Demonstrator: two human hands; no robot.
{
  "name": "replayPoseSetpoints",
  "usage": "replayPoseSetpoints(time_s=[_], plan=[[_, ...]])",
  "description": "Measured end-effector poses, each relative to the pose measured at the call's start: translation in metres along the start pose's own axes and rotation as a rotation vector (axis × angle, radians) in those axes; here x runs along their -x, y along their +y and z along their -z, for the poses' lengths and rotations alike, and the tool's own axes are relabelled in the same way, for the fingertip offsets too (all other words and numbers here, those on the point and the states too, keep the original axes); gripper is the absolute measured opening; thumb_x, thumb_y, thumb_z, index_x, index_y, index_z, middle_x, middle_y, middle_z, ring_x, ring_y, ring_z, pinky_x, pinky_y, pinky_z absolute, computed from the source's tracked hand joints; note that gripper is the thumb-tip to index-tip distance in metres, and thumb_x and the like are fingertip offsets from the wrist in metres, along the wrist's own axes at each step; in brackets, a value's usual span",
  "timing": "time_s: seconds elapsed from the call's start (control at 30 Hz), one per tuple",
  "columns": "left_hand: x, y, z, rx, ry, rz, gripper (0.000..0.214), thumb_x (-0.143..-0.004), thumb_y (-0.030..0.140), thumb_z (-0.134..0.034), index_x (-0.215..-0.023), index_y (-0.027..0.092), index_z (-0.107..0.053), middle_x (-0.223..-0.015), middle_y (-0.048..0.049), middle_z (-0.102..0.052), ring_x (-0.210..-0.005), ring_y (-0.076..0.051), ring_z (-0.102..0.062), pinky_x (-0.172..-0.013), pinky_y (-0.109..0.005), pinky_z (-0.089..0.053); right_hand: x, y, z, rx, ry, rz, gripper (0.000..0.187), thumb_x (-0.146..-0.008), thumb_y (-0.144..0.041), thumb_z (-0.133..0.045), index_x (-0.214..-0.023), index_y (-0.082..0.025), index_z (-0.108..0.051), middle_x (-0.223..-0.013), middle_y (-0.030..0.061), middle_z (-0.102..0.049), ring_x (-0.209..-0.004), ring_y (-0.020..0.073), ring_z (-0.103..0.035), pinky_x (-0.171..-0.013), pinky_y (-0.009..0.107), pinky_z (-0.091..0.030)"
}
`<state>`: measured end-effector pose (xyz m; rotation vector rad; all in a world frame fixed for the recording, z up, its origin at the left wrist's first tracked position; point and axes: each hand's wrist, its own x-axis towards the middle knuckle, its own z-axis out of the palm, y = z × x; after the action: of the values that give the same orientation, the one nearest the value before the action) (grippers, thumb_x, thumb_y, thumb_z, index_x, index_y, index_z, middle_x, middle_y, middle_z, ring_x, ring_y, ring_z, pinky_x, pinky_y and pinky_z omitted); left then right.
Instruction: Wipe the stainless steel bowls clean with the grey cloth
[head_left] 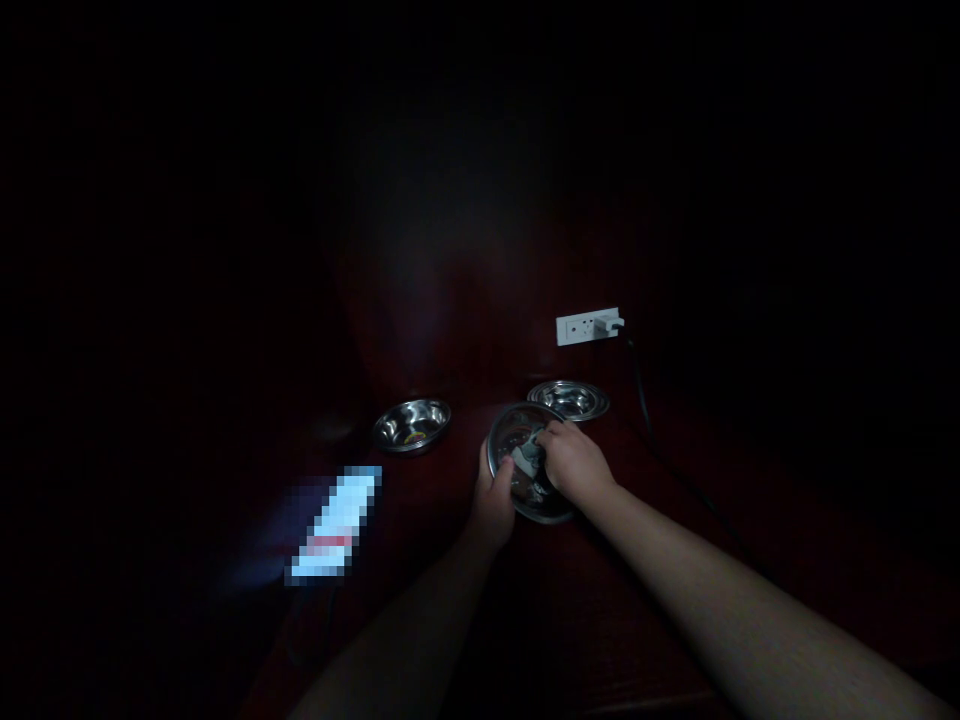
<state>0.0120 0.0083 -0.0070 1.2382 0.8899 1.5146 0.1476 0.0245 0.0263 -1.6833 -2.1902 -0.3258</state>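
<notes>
My left hand [493,500] grips the left rim of a shiny metal bowl [536,505], its thumb over the inner edge. The bowl is tilted so that its inside faces me. My right hand [574,462] is closed on a pale cloth [527,458] and presses it against the inside of the bowl near the right rim. Behind the held bowl sits a second metal dish [577,398] on the dark red table. To the left stands another metal bowl [414,427] with a yellow sticker on its bottom.
A white power socket [586,327] with a plug in it is at the back right. From it a dark cable [675,470] runs down the right side. At left a lit, blurred-out screen [335,525] glows. The surroundings are very dark.
</notes>
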Motion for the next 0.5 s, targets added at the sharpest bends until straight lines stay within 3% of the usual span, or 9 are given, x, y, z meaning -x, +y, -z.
replayPoseSetpoints(time_s=[0.37,0.5], plan=[[-0.005,-0.0104,0.004,-0.025,0.066,-0.075,0.048,-0.087,0.033,-0.045,-0.132,0.02,-0.039,-0.125,-0.0087,-0.056,-0.113,-0.02,-0.053,-0.1,-0.034,-0.038,0.0012,0.0018,-0.0044,-0.109,-0.125,0.013,0.031,-0.068,-0.006,-0.052,-0.092,-0.016,-0.069,-0.096,0.0089,-0.066,-0.094,0.0215,-0.057,-0.079,0.027,-0.04],[-0.0064,-0.0119,0.0047,-0.05,0.111,-0.084,0.047,-0.085,0.034,-0.047,-0.13,0.021,-0.043,-0.123,-0.0072,-0.057,-0.113,-0.02,-0.053,-0.101,-0.034,-0.037,0.0061,0.0051,-0.0024,-0.243,-0.224,0.13,0.017,-0.069,-0.016,-0.057,-0.081,-0.019,-0.069,-0.092,0.0057,-0.066,-0.086,0.0189,-0.06,-0.076,0.026,-0.042]])
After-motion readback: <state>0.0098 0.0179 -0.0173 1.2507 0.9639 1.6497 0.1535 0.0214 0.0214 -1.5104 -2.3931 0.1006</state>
